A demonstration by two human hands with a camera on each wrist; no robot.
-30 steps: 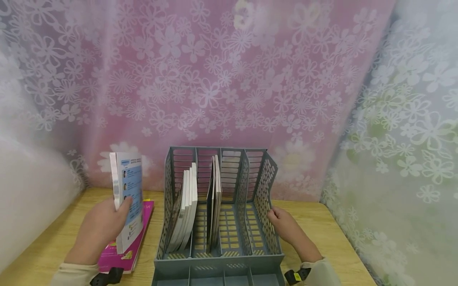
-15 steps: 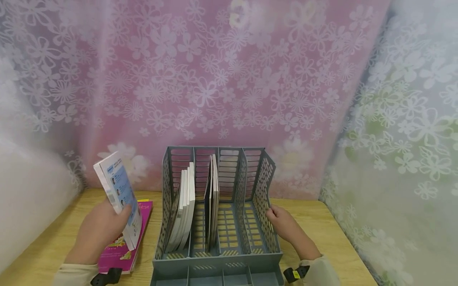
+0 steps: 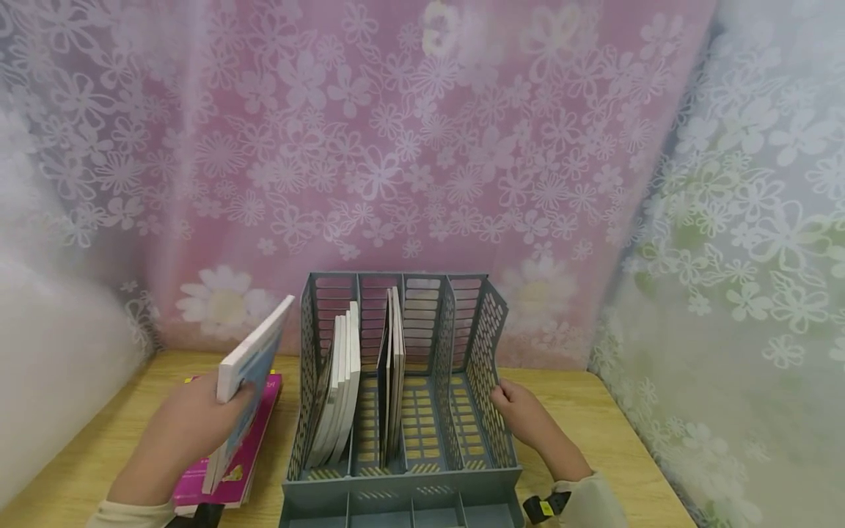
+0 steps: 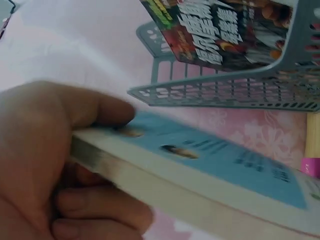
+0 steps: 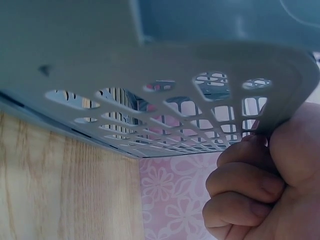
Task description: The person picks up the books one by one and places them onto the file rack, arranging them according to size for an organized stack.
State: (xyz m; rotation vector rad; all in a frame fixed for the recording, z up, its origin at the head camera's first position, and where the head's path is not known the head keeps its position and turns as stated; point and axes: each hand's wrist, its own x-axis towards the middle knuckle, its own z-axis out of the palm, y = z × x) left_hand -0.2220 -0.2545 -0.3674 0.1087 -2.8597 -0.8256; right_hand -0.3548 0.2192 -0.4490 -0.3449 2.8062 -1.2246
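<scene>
My left hand (image 3: 191, 425) grips a white and blue paperback book (image 3: 256, 359) by its edge, thumb on the blue printed cover and fingers curled beneath, as the left wrist view also shows. The book is tilted, left of a grey plastic file rack (image 3: 403, 482), its far end pointing toward the rack. Several thin books (image 3: 339, 389) lean in the rack's leftmost compartment, and a few more (image 3: 394, 374) stand in the second. At the rack's right side, my right hand (image 3: 524, 414) pinches the edge of the perforated side wall (image 5: 200, 107) between thumb and curled fingers.
Below the held book, a pink book (image 3: 198, 485) lies on the wooden table (image 3: 568, 385), with a yellow edge showing under it. Small front compartments (image 3: 379, 519) run along the rack's near side. A pink flowered curtain (image 3: 370, 161) hangs close behind the rack.
The book in my left hand first leaned left, then swung over so its far end points right toward the rack. My right hand stays at the side wall.
</scene>
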